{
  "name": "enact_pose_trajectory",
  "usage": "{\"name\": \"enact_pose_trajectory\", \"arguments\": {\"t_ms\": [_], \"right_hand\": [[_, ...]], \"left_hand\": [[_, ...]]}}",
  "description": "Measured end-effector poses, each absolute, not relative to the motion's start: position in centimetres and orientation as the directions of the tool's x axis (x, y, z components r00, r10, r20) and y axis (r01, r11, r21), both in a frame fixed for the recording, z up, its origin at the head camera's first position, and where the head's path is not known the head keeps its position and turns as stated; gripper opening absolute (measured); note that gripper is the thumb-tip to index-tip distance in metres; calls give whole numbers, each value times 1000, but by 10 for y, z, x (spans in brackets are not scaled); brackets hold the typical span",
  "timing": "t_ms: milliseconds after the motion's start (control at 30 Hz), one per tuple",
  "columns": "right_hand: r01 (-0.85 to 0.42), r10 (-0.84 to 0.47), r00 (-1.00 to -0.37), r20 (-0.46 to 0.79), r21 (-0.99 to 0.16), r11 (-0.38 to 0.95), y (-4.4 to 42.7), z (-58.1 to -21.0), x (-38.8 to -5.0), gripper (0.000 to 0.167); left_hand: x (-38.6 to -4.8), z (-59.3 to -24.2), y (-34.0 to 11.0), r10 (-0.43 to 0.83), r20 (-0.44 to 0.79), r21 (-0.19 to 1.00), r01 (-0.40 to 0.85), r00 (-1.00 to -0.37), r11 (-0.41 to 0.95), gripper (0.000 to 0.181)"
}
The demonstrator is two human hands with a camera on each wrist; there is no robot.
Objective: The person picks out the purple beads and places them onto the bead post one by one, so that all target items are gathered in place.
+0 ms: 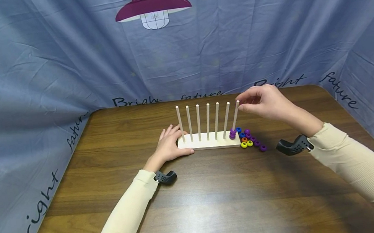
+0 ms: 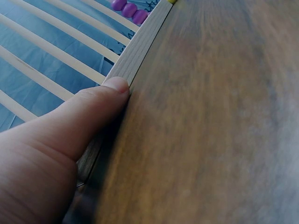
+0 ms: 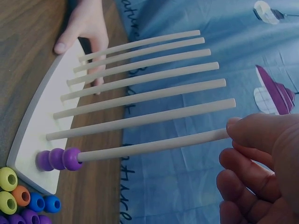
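A pale wooden peg board with a row of several upright rods stands on the table. My left hand grips its left end, the thumb along the front edge and the fingers behind. Three purple beads are stacked at the foot of the rightmost rod. Around the top of that rod is my right hand, thumb and forefinger apart on either side of the tip. No bead shows between these fingers; whether they touch the rod I cannot tell.
Loose beads lie on the table just right of the board: yellow beads, an orange bead, blue beads and several purple beads. A blue printed curtain hangs behind the brown wooden table.
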State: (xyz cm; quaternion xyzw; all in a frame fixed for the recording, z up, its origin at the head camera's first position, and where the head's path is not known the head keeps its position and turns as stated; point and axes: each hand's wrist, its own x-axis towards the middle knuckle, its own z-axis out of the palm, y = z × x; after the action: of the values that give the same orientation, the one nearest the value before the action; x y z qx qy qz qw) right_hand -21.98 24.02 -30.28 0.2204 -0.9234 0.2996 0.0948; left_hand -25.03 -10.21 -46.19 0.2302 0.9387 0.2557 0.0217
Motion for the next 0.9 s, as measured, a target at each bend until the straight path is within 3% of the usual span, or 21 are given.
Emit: {"name": "enact_pose_trajectory", "arguments": {"t_ms": [900], "right_hand": [[-417, -313, -908, 277, -551, 723, 251, -312, -214, 19]], "left_hand": [[-251, -462, -101, 442, 86, 482, 426, -893, 766, 69]]}}
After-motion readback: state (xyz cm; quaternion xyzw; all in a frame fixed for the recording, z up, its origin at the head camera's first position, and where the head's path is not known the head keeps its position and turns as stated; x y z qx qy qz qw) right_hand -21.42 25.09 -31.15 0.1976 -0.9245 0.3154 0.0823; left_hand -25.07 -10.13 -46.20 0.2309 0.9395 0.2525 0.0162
